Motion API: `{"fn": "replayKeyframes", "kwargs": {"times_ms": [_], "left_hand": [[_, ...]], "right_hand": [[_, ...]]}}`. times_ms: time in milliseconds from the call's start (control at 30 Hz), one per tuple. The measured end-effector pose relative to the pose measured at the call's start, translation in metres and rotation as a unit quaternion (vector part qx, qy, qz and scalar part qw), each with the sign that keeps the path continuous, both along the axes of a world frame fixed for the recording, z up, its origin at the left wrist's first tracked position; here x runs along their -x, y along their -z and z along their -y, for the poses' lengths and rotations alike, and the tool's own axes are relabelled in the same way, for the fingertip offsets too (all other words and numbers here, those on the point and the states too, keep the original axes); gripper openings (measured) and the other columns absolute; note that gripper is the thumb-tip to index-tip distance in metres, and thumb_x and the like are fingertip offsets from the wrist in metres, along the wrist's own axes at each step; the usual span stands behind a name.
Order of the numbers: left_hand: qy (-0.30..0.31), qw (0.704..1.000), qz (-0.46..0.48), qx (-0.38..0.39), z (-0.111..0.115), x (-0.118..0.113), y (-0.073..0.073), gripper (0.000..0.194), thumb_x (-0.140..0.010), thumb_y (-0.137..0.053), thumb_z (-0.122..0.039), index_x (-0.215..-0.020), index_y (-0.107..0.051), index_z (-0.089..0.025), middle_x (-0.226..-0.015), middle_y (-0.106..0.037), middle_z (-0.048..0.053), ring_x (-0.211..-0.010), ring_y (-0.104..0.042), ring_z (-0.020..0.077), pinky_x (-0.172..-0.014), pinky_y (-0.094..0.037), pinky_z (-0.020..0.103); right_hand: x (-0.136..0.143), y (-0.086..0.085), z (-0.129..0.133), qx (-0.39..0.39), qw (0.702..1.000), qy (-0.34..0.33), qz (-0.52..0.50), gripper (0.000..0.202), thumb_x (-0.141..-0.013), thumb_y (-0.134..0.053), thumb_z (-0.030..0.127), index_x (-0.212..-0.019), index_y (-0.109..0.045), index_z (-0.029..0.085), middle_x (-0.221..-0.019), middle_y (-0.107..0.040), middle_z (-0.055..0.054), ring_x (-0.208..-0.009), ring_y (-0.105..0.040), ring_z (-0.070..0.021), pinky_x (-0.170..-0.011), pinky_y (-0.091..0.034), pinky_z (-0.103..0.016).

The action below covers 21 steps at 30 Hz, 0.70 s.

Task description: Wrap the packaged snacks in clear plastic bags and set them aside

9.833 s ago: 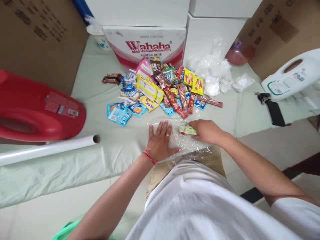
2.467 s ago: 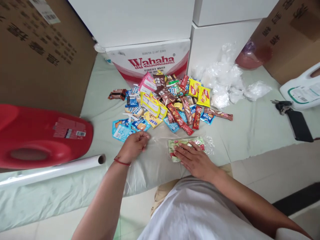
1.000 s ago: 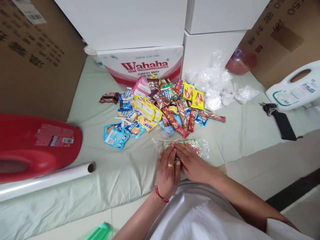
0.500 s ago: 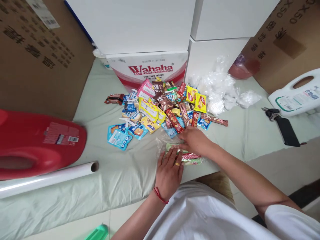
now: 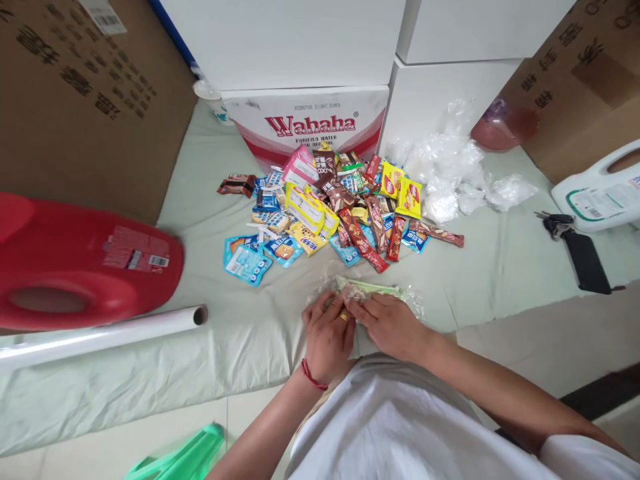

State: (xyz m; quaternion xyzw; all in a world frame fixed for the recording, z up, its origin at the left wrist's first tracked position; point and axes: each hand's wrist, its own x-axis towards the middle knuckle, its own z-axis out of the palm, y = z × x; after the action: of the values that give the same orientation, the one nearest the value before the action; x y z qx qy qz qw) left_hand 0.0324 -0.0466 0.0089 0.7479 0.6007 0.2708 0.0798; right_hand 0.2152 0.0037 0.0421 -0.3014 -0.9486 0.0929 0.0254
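Note:
A clear plastic bag (image 5: 414, 300) with green-wrapped sticks (image 5: 373, 287) in it lies at the near edge of the cloth-covered surface. My left hand (image 5: 327, 333), with a ring and a red string bracelet, has its fingers curled on the bag's left part. My right hand (image 5: 393, 325) meets it there, fingers bent over the bag's middle and pinching the plastic. Both hands hide part of the contents. Just beyond lies a pile of wrapped snacks (image 5: 305, 208), with red and brown bars (image 5: 355, 233) on its near side.
Behind the snacks stands a Wahaha carton (image 5: 320, 120). Crumpled clear bags (image 5: 445, 177) lie to its right. A red jug (image 5: 90, 260) and a film roll (image 5: 110, 333) are left; a white jug (image 5: 600, 190) and black phone (image 5: 585, 261) are right.
My right hand has moved from the pile's near edge down onto the bag beside my left hand. Both hands now grip the plastic, and a red bar lies uncovered at the pile's front.

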Motion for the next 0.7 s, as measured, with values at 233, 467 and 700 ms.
{"fn": "replayKeyframes", "kwargs": {"times_ms": [233,467,700], "left_hand": [[-0.036,0.996,0.081,-0.025,-0.002,0.015,0.002,0.023,-0.094,-0.057,-0.017,-0.096,-0.079,-0.023,-0.131,-0.072,0.009,-0.126,-0.056,0.0317,-0.103,-0.047,0.052],[-0.188,0.977,0.097,-0.007,-0.016,0.043,0.01,0.033,-0.089,-0.061,-0.022,-0.121,-0.069,-0.018,-0.13,-0.069,0.014,-0.124,-0.057,0.0317,-0.108,-0.047,0.053],[-0.212,0.972,0.087,0.054,-0.033,0.061,0.003,0.018,-0.091,-0.057,-0.031,-0.093,-0.072,-0.021,-0.12,-0.069,0.015,-0.124,-0.056,0.035,-0.108,-0.043,0.058]], "right_hand": [[0.007,0.001,0.001,0.002,1.0,0.01,-0.006,0.057,-0.101,-0.056,0.019,-0.157,-0.044,0.022,-0.105,-0.067,-0.01,-0.096,-0.054,-0.0266,-0.079,-0.039,-0.041],[0.01,-0.01,0.001,-0.003,0.999,-0.011,0.038,0.06,-0.099,-0.057,0.016,-0.155,-0.047,0.033,-0.104,-0.064,-0.008,-0.094,-0.052,-0.0263,-0.076,-0.035,-0.04],[0.017,-0.016,0.01,-0.007,0.999,0.003,0.047,0.061,-0.094,-0.056,0.01,-0.152,-0.049,0.027,-0.108,-0.064,-0.011,-0.096,-0.052,-0.0283,-0.078,-0.036,-0.043]]}}
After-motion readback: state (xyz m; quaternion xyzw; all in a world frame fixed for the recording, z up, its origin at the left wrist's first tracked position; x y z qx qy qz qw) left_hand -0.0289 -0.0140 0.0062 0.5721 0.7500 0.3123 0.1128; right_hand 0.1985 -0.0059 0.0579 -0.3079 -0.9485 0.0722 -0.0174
